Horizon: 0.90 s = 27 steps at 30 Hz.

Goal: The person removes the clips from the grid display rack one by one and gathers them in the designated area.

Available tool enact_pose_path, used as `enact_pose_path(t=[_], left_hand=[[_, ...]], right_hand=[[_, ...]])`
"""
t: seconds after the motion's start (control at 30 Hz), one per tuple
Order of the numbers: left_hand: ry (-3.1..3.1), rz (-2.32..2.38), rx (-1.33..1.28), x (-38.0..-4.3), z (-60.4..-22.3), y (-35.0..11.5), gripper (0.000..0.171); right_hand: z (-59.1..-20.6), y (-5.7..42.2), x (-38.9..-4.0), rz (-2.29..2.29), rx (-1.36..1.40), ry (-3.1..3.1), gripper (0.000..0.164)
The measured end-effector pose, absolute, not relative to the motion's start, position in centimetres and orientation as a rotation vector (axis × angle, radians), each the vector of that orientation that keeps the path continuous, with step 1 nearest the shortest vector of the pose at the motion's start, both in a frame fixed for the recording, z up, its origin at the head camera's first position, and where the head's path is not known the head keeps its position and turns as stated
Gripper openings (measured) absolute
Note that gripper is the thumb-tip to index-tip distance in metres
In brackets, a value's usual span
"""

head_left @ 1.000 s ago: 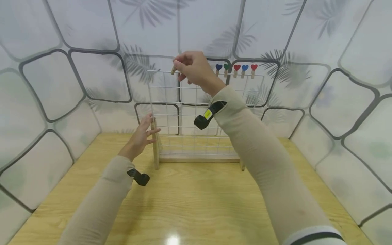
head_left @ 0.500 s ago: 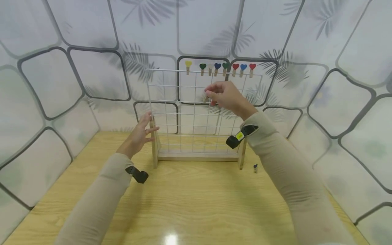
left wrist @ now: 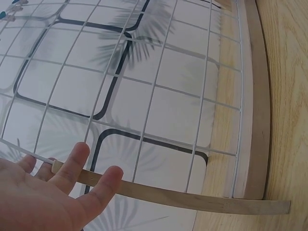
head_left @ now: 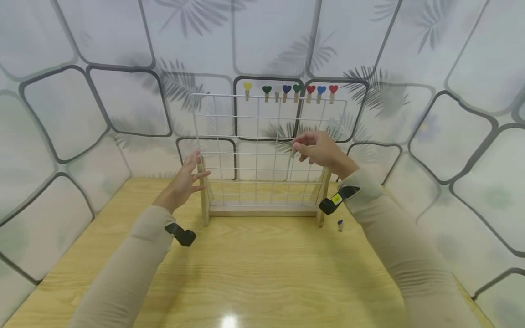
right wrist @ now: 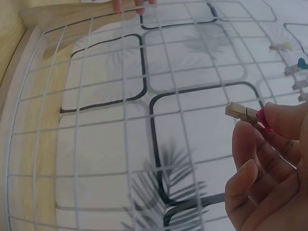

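My right hand (head_left: pixel 321 148) pinches a small wooden clothespin (right wrist: pixel 237 111) with a pink top. It hovers in front of the right half of a white wire grid rack (head_left: pixel 262 212); in the right wrist view the clothespin's wooden end points away from the fingers. With fingers spread, my left hand (head_left: pixel 178 184) touches the rack's left wooden post (left wrist: pixel 192 201). Several heart-topped clothespins are clipped along the top wire, including a yellow one (head_left: pixel 247 87), a green one (head_left: pixel 267 90) and a red one (head_left: pixel 333 90).
On the wooden table (head_left: pixel 246 269), right of the rack's foot, lies a loose clothespin with a dark blue top (head_left: pixel 340 225). A patterned backdrop (head_left: pixel 197 41) surrounds the table behind and at both sides.
My right hand has moved down and to the right, away from the top wire's left end, still pinching a clothespin. My left hand stays at the post.
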<state>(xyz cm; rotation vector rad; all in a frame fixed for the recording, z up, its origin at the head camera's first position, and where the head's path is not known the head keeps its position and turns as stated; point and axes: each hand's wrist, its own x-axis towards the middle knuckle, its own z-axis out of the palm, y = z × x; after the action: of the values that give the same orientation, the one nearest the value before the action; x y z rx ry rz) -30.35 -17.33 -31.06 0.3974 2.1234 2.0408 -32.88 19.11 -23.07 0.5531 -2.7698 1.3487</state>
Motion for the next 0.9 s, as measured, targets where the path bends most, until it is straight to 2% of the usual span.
enact_pose_path(t=[0.17,0.57,0.9], left_hand=[[2.121,2.042,0.378,-30.1,-31.1,-17.3,0.067],[2.135,2.049,0.364,-30.2,-30.8,-17.1,0.068],[2.125,2.020,0.361,-30.1,-30.5,-17.3,0.067]], right_hand=[[-24.7,20.5,-32.9,1.343,0.564,-2.776,0.032],[-28.0,25.4,-32.5,1.366,0.382,-2.791,0.030],[-31.7,28.9,-31.9,1.407,0.303,-2.844,0.037]])
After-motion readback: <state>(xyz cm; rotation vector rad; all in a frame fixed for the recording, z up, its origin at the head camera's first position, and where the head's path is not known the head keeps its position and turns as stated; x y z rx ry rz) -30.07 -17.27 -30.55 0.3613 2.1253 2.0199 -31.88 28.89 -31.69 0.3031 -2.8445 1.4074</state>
